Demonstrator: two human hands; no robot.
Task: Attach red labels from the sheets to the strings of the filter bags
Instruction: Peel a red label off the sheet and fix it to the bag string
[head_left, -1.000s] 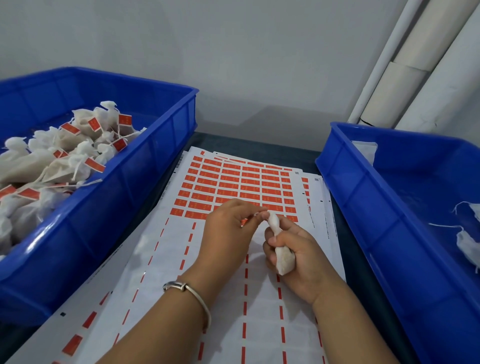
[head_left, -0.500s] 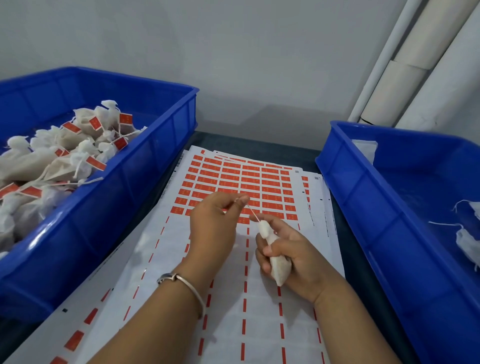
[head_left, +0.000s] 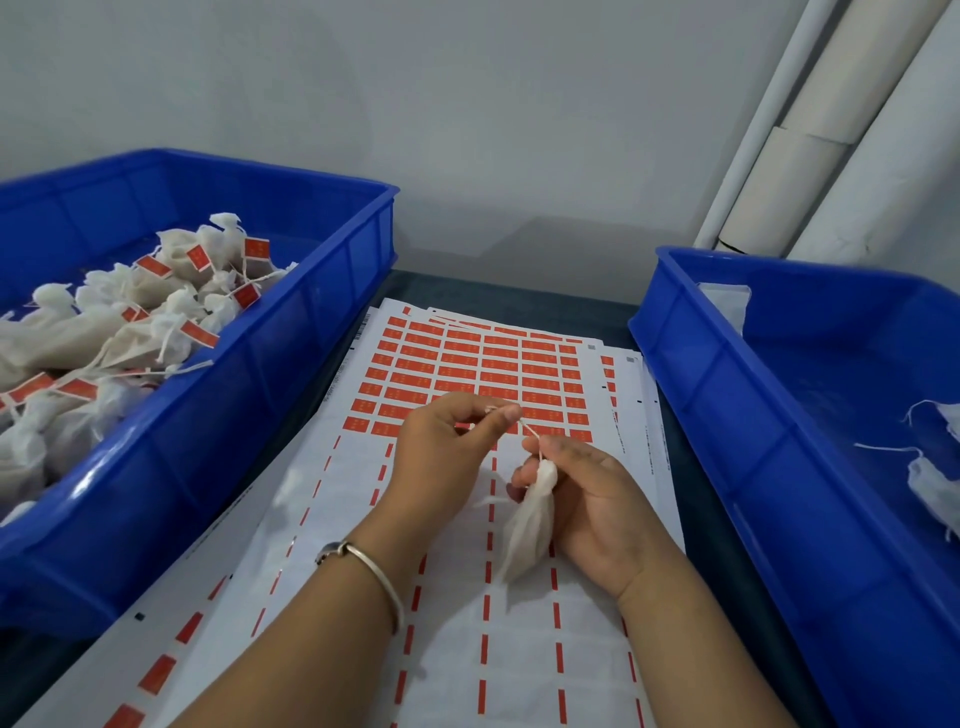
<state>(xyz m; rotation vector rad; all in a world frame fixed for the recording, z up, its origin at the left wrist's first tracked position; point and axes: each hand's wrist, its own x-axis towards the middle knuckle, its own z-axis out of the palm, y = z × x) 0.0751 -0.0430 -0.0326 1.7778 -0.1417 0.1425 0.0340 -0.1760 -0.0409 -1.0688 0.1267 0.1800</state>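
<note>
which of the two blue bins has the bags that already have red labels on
The left blue bin: its heaped filter bags carry red labels on their strings. The right blue bin holds only a few bags with bare strings.

I see even, diffuse lighting, soft shadows under the hands, mild overall softness, and wide-angle bending at edges.

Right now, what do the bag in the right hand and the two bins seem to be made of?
The filter bag looks like thin white non-woven fabric or filter paper: matte, slightly translucent, creased, gathered at its string. The left bin and the right bin look like moulded blue plastic: glossy highlights and ribbed walls.
</note>
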